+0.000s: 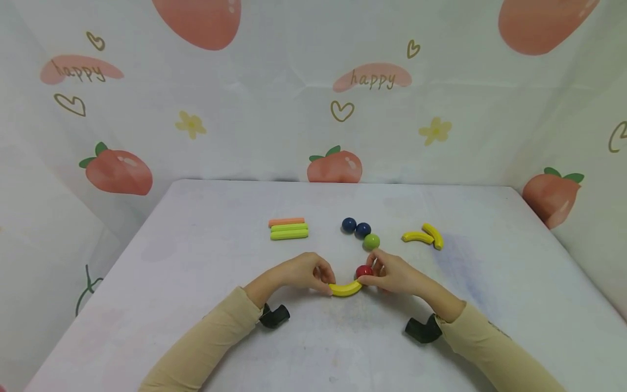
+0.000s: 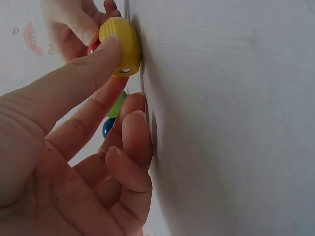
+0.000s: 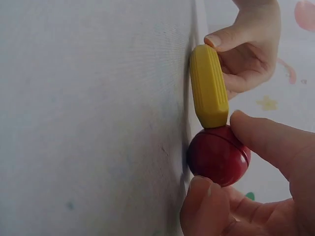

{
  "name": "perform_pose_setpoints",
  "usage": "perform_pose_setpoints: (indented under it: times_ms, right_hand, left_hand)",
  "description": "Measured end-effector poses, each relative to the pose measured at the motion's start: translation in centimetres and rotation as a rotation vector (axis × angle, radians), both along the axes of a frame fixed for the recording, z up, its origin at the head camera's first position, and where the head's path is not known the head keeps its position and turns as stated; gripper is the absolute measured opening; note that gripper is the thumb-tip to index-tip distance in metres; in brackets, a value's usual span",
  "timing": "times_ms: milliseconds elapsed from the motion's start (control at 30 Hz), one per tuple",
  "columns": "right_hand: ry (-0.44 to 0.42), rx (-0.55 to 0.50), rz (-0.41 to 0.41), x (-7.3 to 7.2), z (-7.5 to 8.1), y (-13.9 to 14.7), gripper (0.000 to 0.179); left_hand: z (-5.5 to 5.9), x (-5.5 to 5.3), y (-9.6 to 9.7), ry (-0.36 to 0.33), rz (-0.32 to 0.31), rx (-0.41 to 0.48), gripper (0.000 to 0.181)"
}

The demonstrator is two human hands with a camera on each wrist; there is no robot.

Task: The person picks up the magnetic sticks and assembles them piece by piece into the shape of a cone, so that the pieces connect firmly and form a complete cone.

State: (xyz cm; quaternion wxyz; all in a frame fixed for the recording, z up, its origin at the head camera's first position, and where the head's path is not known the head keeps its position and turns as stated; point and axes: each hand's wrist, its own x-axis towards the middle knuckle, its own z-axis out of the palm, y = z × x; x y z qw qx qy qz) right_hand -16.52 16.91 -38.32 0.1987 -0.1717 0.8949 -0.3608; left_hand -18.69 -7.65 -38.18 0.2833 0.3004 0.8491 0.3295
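Note:
Near the middle of the table lies a yellow curved stick, its arc bending toward the person. My left hand pinches its left end between thumb and fingers; in the left wrist view a small metal dot shows in that end. A red ball with a seam round it meets the stick's right end, as the right wrist view shows. The thumb and fingers of my right hand grip this ball. Just beyond it sits a green ball.
Two dark blue balls adjoin the green ball. Two yellow curved sticks lie to the right. Back left, an orange straight stick lies beside two lime green sticks. A printed curtain hangs behind the table.

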Motion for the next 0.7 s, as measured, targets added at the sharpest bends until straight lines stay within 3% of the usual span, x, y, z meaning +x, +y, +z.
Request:
perform_pose_setpoints:
  times_ms: [233, 533, 700]
  right_hand:
    - [0.024, 0.019, 0.104, 0.3, 0.3, 0.5, 0.035]
    - [0.001, -0.039, 0.256, 0.5, 0.2, 1.2, 0.031]
    - [0.051, -0.054, 0.262, -0.2, 1.0, 3.0, 0.031]
  left_hand:
    - [0.3, -0.1, -0.3, 0.044, 0.012, -0.03, 0.013]
    - [0.5, -0.1, -0.5, 0.061, 0.02, -0.054, 0.014]
    - [0.7, -0.1, -0.6, 0.07, 0.018, -0.056, 0.015]
